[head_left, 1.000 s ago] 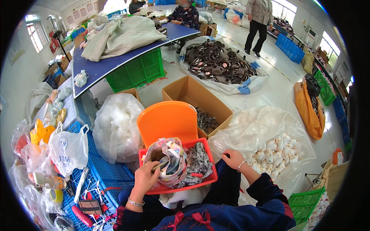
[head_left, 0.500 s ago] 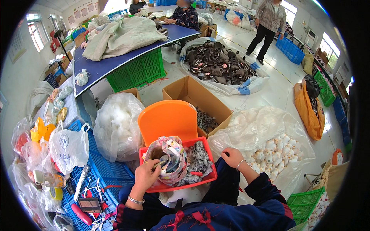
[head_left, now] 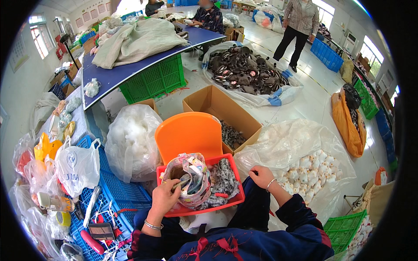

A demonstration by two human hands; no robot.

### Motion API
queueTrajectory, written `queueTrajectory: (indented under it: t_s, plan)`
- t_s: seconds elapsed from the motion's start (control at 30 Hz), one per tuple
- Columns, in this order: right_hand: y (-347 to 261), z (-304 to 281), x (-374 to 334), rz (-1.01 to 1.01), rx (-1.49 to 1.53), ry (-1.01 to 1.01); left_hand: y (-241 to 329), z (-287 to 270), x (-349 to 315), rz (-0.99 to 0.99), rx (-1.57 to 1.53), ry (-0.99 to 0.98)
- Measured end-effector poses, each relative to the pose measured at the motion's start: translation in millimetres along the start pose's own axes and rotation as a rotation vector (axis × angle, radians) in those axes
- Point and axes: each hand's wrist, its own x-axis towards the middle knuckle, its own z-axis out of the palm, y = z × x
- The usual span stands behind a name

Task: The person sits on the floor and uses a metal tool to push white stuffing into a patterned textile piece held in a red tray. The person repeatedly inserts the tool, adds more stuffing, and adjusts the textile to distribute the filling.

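At the far left, the blue crate (head_left: 122,188) with scissors (head_left: 112,213) on it lies as it did half a second ago, at nine o'clock from the cloth bag (head_left: 200,191). The left hand (head_left: 165,195) is at the bag's eight o'clock, its hold scarcely changed: thumb and fingers pinch a slim pale thing (head_left: 180,183) at the bag's open mouth. What kind of thing it is cannot be told. Its long axis runs from eight to two o'clock, the free end pointing to two, in over the mouth. The bag stands in the left part of a red tray (head_left: 237,201), opening upward; an orange chair back (head_left: 188,137) rises at twelve. Far beyond, also near twelve, a seated co-worker (head_left: 209,18) behind the blue worktop (head_left: 198,35) has shifted slightly. At the bag's three o'clock, grey furry pieces (head_left: 225,174) and a small red thing (head_left: 221,195) lie in the tray much as before. The right hand (head_left: 262,177), farther out at three, stays by the knee, fingers loosely curled; nothing shows in its grasp. Toward one o'clock from it, a standing person (head_left: 300,26) has changed stance. At its three o'clock, white plush pieces (head_left: 311,174) fill part of a clear bag (head_left: 283,139).
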Motion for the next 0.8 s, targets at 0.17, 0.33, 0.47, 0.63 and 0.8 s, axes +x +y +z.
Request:
queueTrajectory:
  t_s: [0.17, 0.33, 0.47, 0.63, 0.8]
  plan:
    - [0.7, 0.1, -0.3, -0.009, -0.01, 0.007, -1.6, 0.7, 0.5, 0.021, 0.006, 0.01]
    - [-0.9, -0.1, 0.3, 0.005, 0.008, -0.002, -1.3, 0.8, 0.7, -0.004, 0.003, 0.001]
    - [-3.9, -2.0, -0.6, -0.005, 0.016, 0.0, -3.4, 2.1, 0.9, 0.006, 0.007, 0.006]
    - [-1.7, -0.7, -0.1, 0.004, 0.014, 0.0, -3.4, 2.1, -0.2, -0.003, 0.005, 0.005]
    - [-0.5, -0.1, 0.5, -0.006, 0.011, 0.01, -0.7, 0.6, -0.9, -0.011, 0.006, -0.002]
